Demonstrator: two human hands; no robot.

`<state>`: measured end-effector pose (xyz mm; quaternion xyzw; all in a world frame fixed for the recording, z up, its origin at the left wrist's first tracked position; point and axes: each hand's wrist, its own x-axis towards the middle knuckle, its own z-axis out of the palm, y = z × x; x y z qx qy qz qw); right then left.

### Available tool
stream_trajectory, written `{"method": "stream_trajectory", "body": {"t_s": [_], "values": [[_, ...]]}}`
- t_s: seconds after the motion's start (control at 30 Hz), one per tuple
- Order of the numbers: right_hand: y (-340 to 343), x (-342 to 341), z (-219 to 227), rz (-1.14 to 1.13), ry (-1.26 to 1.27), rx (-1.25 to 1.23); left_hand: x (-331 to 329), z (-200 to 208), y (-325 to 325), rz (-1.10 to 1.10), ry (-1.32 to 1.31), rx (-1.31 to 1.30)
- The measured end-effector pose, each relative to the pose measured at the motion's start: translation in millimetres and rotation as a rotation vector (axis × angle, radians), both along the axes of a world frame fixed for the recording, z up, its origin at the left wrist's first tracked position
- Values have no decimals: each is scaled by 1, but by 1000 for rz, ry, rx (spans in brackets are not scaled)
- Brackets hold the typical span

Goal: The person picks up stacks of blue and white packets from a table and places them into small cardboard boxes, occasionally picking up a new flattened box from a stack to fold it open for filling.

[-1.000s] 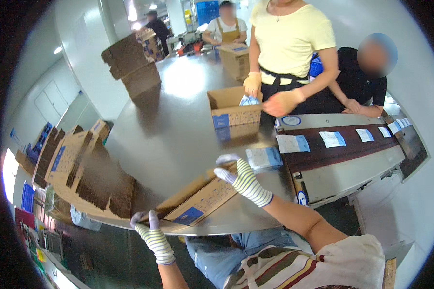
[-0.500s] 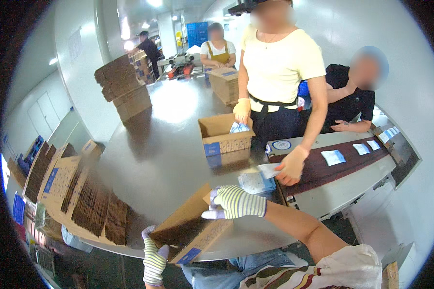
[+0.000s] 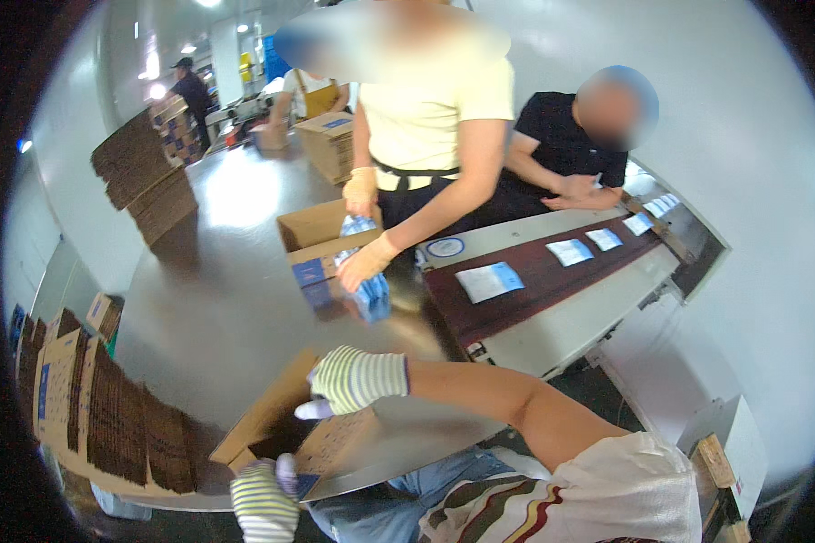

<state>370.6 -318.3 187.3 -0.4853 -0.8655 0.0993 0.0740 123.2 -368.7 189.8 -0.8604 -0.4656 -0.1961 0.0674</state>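
An open cardboard box [image 3: 340, 441] sits tilted at the table's near edge, its inside dark. My left hand [image 3: 264, 503], in a striped glove, grips the box's near left end, with the thumb by the rim. My right hand [image 3: 360, 380], in a matching glove, holds the far right end; its thumb reaches over the opening and some fingers are hidden. Beyond, a co-worker in a yellow top brings blue and white packets [image 3: 371, 300] beside a second open box [image 3: 317, 228], using two gloved hands [image 3: 368, 261].
Stacks of flattened cartons [image 3: 109, 421] stand at the left, with another stack [image 3: 149, 181] farther back on the metal table [image 3: 217, 299]. At right, a dark red conveyor belt [image 3: 539, 281] carries flat packets [image 3: 491, 281]. A person in black sits behind it.
My view has turned right. My hands remain on the box. The co-worker's hand has brought the packets from beside the belt to the second box.
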Motion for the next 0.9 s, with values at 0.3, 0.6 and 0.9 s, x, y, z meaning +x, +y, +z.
{"method": "stream_trajectory", "body": {"t_s": [0.3, 0.6, 0.9], "values": [[5, -11, -20, -54, -94, 461, 36, -30, 50, 176, 103, -96], [-12, 4, 0, -49, 135, 335, 61, 7, 4, -37, 272, -393], [-70, 36, 22, -377, 792, 230, 35, 39, -26, 46, -1322, -475]]}}
